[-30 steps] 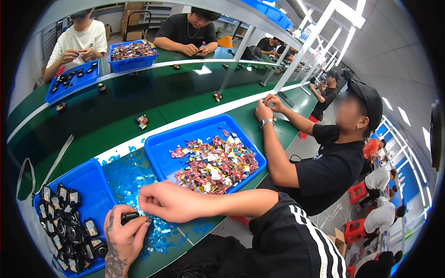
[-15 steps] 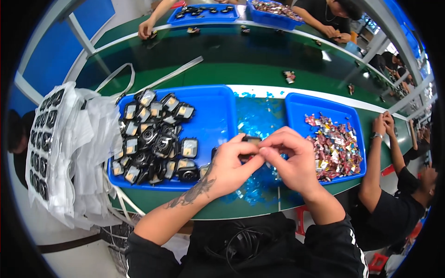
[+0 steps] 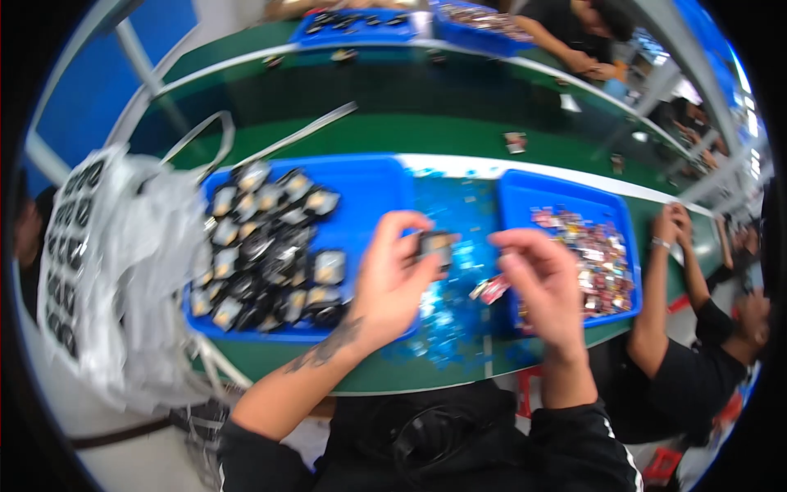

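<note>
A long green workbench (image 3: 426, 131) in a busy assembly hall, shared with other seated workers. A small dark part (image 3: 436, 245) is pinched in the left hand (image 3: 393, 283) over the blue mat, while a small red-and-white sachet (image 3: 492, 289) is gripped under the right hand (image 3: 541, 287). At 9 o'clock, the blue tray (image 3: 369, 193) is already heaped with bagged parts; at 3 o'clock, the sachet tray (image 3: 525, 184) looks far from emptied, so plenty seems left.

Left hand (image 3: 392, 279) bare, dark tattoo along the left forearm (image 3: 324, 348) at lower centre, right hand (image 3: 537, 283) bare, black sleeves pushed up at the lower edge, white stripes on the right sleeve (image 3: 586, 447), black top.
</note>
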A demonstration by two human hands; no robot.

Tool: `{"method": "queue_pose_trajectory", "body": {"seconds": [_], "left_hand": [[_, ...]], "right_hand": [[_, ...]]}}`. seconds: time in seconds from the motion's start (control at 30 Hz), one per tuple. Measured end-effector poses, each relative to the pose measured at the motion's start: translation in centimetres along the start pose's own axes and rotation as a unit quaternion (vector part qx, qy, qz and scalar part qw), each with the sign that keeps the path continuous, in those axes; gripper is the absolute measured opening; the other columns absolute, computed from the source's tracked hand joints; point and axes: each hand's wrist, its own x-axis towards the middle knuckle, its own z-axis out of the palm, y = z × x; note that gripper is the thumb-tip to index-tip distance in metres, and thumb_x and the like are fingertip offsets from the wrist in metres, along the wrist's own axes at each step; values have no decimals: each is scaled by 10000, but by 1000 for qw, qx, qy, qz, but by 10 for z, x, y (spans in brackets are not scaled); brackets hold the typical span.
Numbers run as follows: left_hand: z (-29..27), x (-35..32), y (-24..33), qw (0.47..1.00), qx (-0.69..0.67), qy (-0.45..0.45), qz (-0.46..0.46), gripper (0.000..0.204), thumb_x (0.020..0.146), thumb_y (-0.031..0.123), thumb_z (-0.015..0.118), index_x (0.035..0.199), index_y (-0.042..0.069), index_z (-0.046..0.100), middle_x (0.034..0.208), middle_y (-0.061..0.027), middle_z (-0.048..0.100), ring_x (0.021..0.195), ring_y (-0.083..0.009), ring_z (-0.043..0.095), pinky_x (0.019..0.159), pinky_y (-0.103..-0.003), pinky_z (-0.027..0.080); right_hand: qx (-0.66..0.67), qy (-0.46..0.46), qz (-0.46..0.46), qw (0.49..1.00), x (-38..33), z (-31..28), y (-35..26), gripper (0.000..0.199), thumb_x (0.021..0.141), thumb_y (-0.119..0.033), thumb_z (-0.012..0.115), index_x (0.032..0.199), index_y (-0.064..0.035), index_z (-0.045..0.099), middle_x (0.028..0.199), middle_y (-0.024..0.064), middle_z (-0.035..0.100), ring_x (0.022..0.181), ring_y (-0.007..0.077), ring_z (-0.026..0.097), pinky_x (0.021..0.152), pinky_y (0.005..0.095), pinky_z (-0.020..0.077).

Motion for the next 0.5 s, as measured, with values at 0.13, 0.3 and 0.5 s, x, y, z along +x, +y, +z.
{"method": "queue_pose_trajectory", "body": {"seconds": [0.13, 0.3, 0.5], "left_hand": [[-4, -16, 9, 997, 46, 54, 13, 277, 895, -93, 550, 1143, 13, 484, 1100, -85, 566, 1005, -157, 591, 846, -282, 516], [-2, -26, 12, 997, 28, 56, -48, 354, 946, -10, 517, 1293, -70, 480, 1220, -176, 599, 1101, -223, 610, 893, -308, 528], [8, -6, -3, 999, -25, -14, -21, 438, 920, -15, 601, 1340, -60, 484, 1223, -164, 613, 1105, -190, 605, 952, -295, 485]], "right_hand": [[-72, -79, -15, 994, -2, 21, 2, 129, 878, -64, 665, 995, -11, 656, 912, 64, 664, 834, 117, 638, 746, 256, 509], [-66, -30, -100, 992, -2, 46, 11, 120, 861, -44, 676, 977, -25, 651, 824, 78, 649, 715, 151, 624, 611, 304, 486], [-122, 54, -83, 988, -5, 28, 7, 150, 819, -10, 702, 967, -30, 685, 844, 84, 672, 662, 161, 613, 579, 279, 476]]}}
